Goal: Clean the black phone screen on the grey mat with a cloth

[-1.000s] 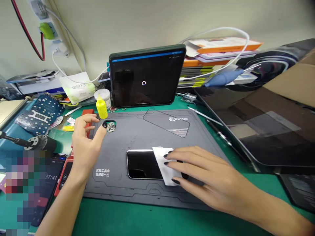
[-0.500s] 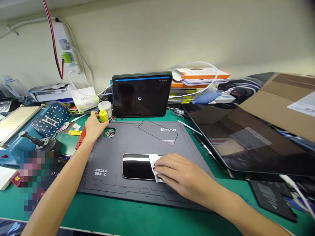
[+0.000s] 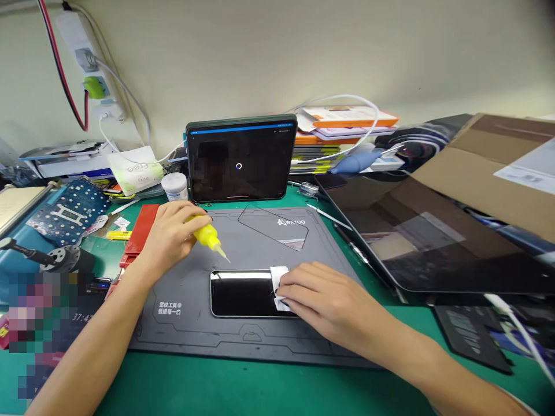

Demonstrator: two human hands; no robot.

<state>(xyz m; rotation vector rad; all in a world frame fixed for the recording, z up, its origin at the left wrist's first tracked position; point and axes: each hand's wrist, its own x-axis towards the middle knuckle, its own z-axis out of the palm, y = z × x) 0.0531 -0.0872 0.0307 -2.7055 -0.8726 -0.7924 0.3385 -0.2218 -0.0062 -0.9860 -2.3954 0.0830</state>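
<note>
Your wiping looks unfinished: the phone (image 3: 243, 297) lies flat on the grey mat (image 3: 186, 332), dark face up, its right end under your right hand (image 3: 323, 294), whose fingers are closed on a white cloth (image 3: 280, 276); the rest of the phone is uncovered; your left hand (image 3: 173, 231) has its fingers wrapped around a yellow bottle (image 3: 207, 234), nozzle (image 3: 220, 252) tilted down near the phone's far edge, no drop visible; how much remains, the view cannot settle; around you are a pale wall (image 3: 243, 58), a green bench (image 3: 243, 384) under the mat, a propped-up tablet (image 3: 260, 173) and a black-edged clear pane (image 3: 274, 229) apart from the phone
</note>
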